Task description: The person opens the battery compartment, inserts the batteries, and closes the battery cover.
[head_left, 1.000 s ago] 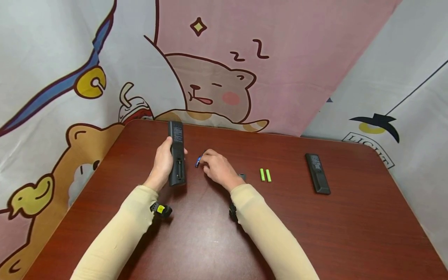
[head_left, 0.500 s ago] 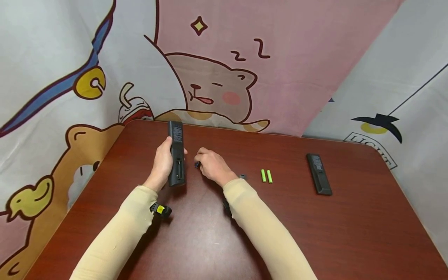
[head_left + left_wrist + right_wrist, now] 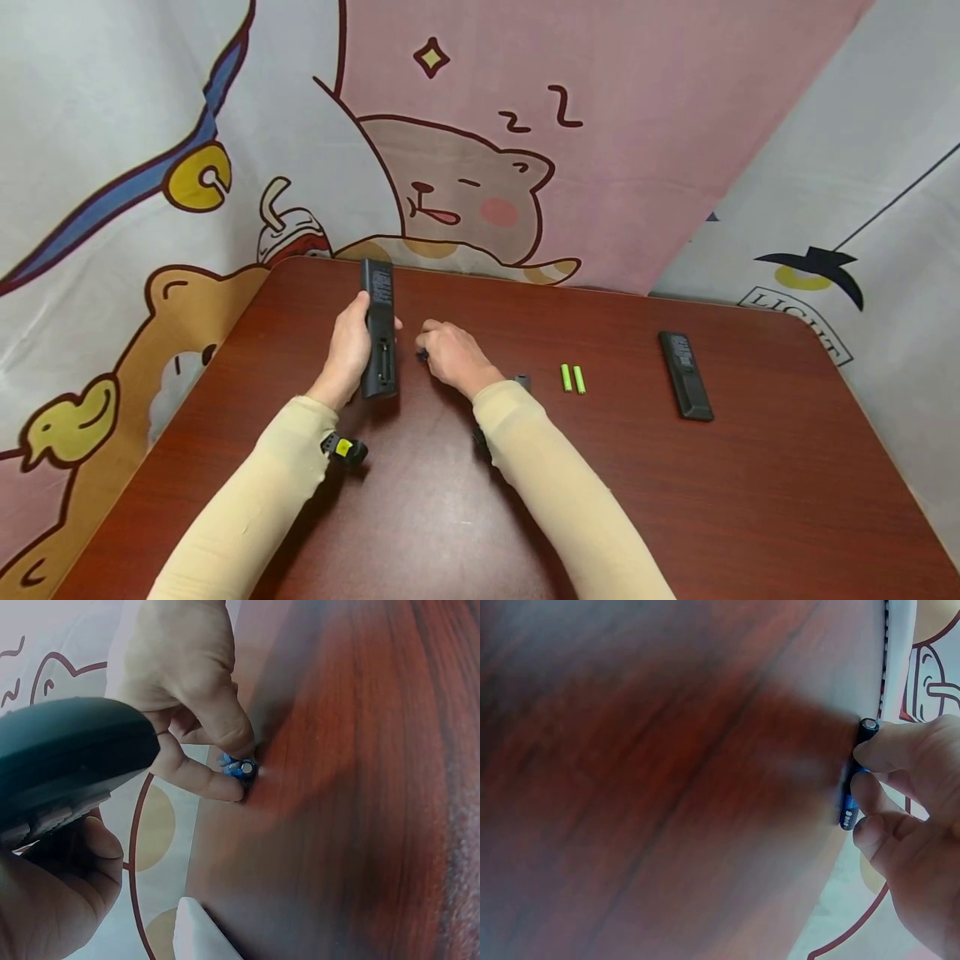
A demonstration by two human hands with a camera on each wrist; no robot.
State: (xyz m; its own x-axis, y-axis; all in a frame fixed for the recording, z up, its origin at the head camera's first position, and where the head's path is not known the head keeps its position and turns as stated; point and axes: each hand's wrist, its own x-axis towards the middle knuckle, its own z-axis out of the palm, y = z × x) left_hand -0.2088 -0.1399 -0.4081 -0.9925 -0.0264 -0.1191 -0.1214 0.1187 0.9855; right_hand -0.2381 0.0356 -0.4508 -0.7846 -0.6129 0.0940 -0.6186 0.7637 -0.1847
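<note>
My left hand (image 3: 348,343) grips a black remote control (image 3: 379,321), held upright with its back towards the head camera. Its battery compartment (image 3: 385,362) is uncovered, and I see no battery in it. To the right of the remote, my right hand (image 3: 454,354) pinches a blue-and-black battery (image 3: 848,817) between thumb and fingers, low at the table surface. In the left wrist view, blue battery ends (image 3: 246,768) show between the fingertips; there may be two, side by side. In the head view, the fingers mostly hide them.
Two green batteries (image 3: 573,378) lie side by side right of my right forearm. A small dark grey piece (image 3: 522,382) is partly hidden behind that sleeve. Further right, a second black remote control (image 3: 686,375) lies back up. A printed cloth (image 3: 465,75) hangs behind the brown table (image 3: 787,467).
My right hand has moved slightly left and its fingers have come together on the blue battery, which is now mostly covered. The left hand and its remote control stay in place.
</note>
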